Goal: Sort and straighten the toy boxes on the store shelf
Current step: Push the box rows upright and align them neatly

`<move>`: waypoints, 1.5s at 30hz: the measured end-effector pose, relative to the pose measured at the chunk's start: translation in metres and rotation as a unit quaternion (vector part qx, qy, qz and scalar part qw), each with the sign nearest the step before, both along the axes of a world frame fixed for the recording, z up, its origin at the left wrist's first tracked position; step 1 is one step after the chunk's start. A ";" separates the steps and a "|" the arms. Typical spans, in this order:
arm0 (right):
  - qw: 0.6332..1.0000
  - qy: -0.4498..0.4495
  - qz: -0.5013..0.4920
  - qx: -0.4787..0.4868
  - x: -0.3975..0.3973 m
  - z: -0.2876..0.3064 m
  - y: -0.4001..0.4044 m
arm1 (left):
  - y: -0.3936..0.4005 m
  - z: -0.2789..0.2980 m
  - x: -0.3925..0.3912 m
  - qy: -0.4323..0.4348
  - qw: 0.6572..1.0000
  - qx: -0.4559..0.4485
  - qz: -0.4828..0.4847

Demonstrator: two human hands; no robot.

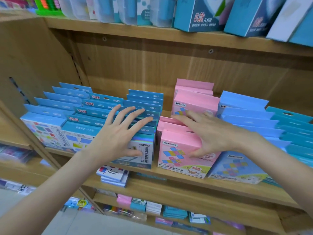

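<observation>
Nearest the camera, two bare forearms reach up to the middle board of a light wooden shelf unit (186,181). The left hand (118,136) has its fingers spread and straight, the fingertips lying across the top flaps of a row of teal cardboard boxes with a shiny holographic front (145,150); it grips nothing. The right hand (210,131) is likewise splayed, its palm over the top of the front pink cardboard box printed with coloured squares and a cartoon rabbit (176,155), fingers loosely bent and not clamped round it.

All the boxes stand upright in front-to-back rows on this middle board. From the left there are two rows of light blue hang-tab boxes (55,116), then the teal row under the left hand, with about six flaps showing. The pink row counts at least four, the rear two pink boxes (194,99) standing taller, further back, with a gap before the front ones. Right of it come a row of periwinkle-blue boxes (245,116) and a teal row at the edge (294,126).

Below, small stacked packs (113,177) lie flat. Above, on the top board, tall blue cartons (201,16) and clear plastic cases (105,9) stand.
</observation>
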State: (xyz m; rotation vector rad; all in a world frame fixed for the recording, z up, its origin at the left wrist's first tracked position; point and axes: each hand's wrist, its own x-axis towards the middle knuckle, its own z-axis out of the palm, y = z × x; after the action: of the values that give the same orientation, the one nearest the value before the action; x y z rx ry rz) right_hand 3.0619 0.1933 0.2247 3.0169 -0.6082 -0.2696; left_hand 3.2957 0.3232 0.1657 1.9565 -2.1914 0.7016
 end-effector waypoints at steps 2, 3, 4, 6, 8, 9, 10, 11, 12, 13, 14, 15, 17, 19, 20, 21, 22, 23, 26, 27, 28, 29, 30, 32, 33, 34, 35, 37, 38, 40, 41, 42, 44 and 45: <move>1.000 -0.001 0.005 0.001 0.004 -0.004 0.000 | 0.000 -0.002 0.001 -0.004 1.000 -0.004 -0.007; 1.000 -0.005 0.010 -0.002 0.007 -0.005 0.000 | 0.001 -0.003 0.002 -0.008 1.000 -0.005 -0.013; 1.000 -0.009 0.014 -0.008 0.010 -0.006 0.000 | 0.002 -0.003 0.003 -0.012 1.000 -0.007 -0.020; 1.000 -0.007 0.017 -0.024 0.016 -0.006 -0.001 | 0.003 -0.004 0.004 -0.024 0.999 -0.008 -0.033; 0.999 -0.001 0.016 -0.036 0.019 -0.004 -0.001 | 0.003 -0.005 0.006 -0.032 0.998 -0.009 -0.045; 0.999 0.002 0.013 -0.040 0.019 -0.003 0.000 | 0.002 -0.006 0.007 -0.033 0.998 -0.010 -0.050; 0.999 0.002 0.005 -0.042 0.019 -0.003 0.000 | 0.001 -0.006 0.008 -0.034 0.998 -0.012 -0.055; 0.999 0.001 -0.005 -0.047 0.018 -0.002 0.001 | 0.000 -0.007 0.009 -0.035 0.998 -0.015 -0.060; 0.998 0.000 -0.020 -0.059 0.017 -0.002 0.003 | 0.000 -0.007 0.010 -0.037 0.997 -0.018 -0.064; 0.996 0.003 -0.036 -0.079 0.015 -0.001 0.006 | 0.000 -0.008 0.011 -0.039 0.997 -0.020 -0.068; 0.994 0.008 -0.050 -0.102 0.012 -0.002 0.011 | 0.000 -0.009 0.012 -0.041 0.996 -0.021 -0.071; 0.991 0.012 -0.060 -0.120 0.010 -0.005 0.016 | 0.001 -0.009 0.012 -0.042 0.996 -0.023 -0.073; 0.989 0.018 -0.069 -0.128 0.008 -0.012 0.027 | 0.001 -0.009 0.012 -0.040 0.996 -0.028 -0.078; 0.990 0.024 -0.071 -0.118 0.007 -0.016 0.029 | 0.001 -0.009 0.011 -0.037 0.996 -0.029 -0.082; 0.991 0.026 -0.073 -0.107 0.008 -0.015 0.028 | 0.002 -0.008 0.011 -0.035 0.995 -0.031 -0.083; 0.992 0.028 -0.076 -0.093 0.008 -0.013 0.026 | 0.002 -0.008 0.011 -0.035 0.995 -0.031 -0.085; 0.993 0.031 -0.080 -0.079 0.007 -0.010 0.025 | 0.002 -0.008 0.011 -0.036 0.995 -0.031 -0.086; 0.994 0.033 -0.081 -0.068 0.005 -0.009 0.025 | 0.002 -0.009 0.011 -0.037 0.995 -0.029 -0.086; 0.995 0.035 -0.078 -0.052 0.002 -0.009 0.029 | 0.001 -0.009 0.013 -0.038 0.996 -0.022 -0.083; 0.995 0.035 -0.079 -0.054 0.003 -0.009 0.030 | 0.001 -0.009 0.013 -0.038 0.996 -0.020 -0.083; 0.994 0.035 -0.080 -0.060 0.004 -0.008 0.031 | 0.001 -0.009 0.014 -0.037 0.996 -0.018 -0.084; 0.994 0.035 -0.082 -0.068 0.005 -0.009 0.031 | 0.001 -0.009 0.014 -0.037 0.996 -0.016 -0.085; 0.993 0.036 -0.084 -0.076 0.006 -0.009 0.032 | 0.001 -0.009 0.014 -0.036 0.996 -0.014 -0.086; 0.992 0.033 -0.088 -0.086 0.007 -0.010 0.035 | 0.000 -0.009 0.014 -0.036 0.995 -0.014 -0.089; 0.991 0.029 -0.088 -0.092 0.007 -0.011 0.036 | 0.000 -0.008 0.014 -0.037 0.995 -0.014 -0.090; 0.991 0.025 -0.090 -0.096 0.007 -0.012 0.037 | 0.001 -0.008 0.014 -0.038 0.995 -0.014 -0.091; 0.991 0.021 -0.092 -0.097 0.007 -0.012 0.038 | 0.002 -0.007 0.013 -0.040 0.995 -0.013 -0.090; 0.991 0.009 -0.102 -0.088 0.008 -0.014 0.038 | 0.004 -0.005 0.012 -0.040 0.996 -0.009 -0.085; 0.991 0.001 -0.108 -0.080 0.008 -0.013 0.038 | 0.006 -0.003 0.011 -0.034 0.996 -0.007 -0.081; 0.991 -0.019 -0.123 -0.056 0.007 -0.007 0.037 | 0.008 0.001 0.009 -0.018 0.997 -0.005 -0.073; 0.990 -0.026 -0.132 -0.043 0.005 -0.003 0.036 | 0.008 0.004 0.008 -0.012 0.997 -0.003 -0.071; 0.989 -0.029 -0.142 -0.029 0.003 0.000 0.033 | 0.007 0.006 0.006 -0.007 0.998 0.000 -0.070; 0.987 -0.028 -0.158 0.009 -0.002 0.002 0.029 | 0.002 0.009 -0.002 0.003 0.997 0.007 -0.071; 0.986 -0.028 -0.162 0.029 -0.003 0.002 0.026 | -0.001 0.011 -0.007 0.008 0.997 0.009 -0.074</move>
State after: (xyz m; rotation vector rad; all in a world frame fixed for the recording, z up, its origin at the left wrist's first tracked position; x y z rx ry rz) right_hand 3.0592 0.2197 0.2263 2.9750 -1.1179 -0.2186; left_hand 3.2887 0.3224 0.1765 1.7775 -2.3110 0.6456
